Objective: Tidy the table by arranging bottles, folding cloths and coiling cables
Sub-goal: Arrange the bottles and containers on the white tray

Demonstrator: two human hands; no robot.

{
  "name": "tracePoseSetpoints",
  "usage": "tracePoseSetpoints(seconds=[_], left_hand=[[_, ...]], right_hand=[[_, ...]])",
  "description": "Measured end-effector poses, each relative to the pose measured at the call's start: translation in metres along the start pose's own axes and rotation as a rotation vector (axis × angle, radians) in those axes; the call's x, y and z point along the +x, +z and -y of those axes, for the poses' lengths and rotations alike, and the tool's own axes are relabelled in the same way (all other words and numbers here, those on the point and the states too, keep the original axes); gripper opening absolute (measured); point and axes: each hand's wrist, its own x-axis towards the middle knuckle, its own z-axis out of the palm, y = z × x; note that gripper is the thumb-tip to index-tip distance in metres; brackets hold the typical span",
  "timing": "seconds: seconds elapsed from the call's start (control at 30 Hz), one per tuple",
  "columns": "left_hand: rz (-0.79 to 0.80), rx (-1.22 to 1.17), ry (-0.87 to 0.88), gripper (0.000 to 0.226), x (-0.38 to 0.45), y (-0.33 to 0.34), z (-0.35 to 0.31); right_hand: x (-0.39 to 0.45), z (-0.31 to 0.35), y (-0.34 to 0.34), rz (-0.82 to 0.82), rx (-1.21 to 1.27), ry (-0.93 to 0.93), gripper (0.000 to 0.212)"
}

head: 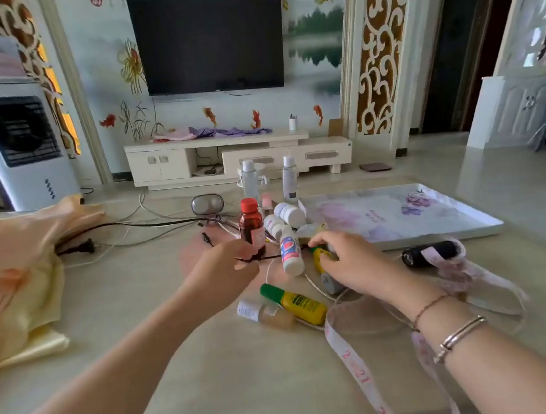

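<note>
My left hand [228, 271] pinches a thin black cable [267, 257] just in front of a dark red bottle with a red cap [252, 225]. My right hand [350, 262] grips a small yellow bottle with a green cap [319, 256]. Between the hands stands a white bottle with a red and blue label [290, 251]. A yellow bottle [297, 302] and a small clear bottle [264, 313] lie on the table nearer me. White bottles [288, 213] lie behind, and two tall spray bottles [249, 177] stand further back. Yellow and peach cloths [15, 273] are heaped at the left.
A floral white tray [403, 215] lies at the right. A black bottle [430, 253] lies by its front edge. A pink measuring tape [356, 365] trails toward me. A black plug and cord [80, 246] and white cables cross the left side.
</note>
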Motion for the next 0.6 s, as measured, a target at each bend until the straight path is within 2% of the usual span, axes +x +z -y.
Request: tracePoseSetpoints(seconds=[0.27, 0.43, 0.6], left_hand=[[0.039, -0.079, 0.081, 0.029, 0.015, 0.023, -0.005], [0.071, -0.081, 0.113, 0.025, 0.038, 0.037, -0.027], [0.033, -0.104, 0.098, 0.021, 0.055, 0.05, -0.043]], right_hand=[[-0.005, -0.029, -0.01, 0.081, -0.166, 0.058, 0.027], [-0.01, -0.053, -0.025, 0.134, -0.363, 0.106, 0.039], [0.0, -0.066, -0.034, 0.036, -0.123, 0.092, 0.035]])
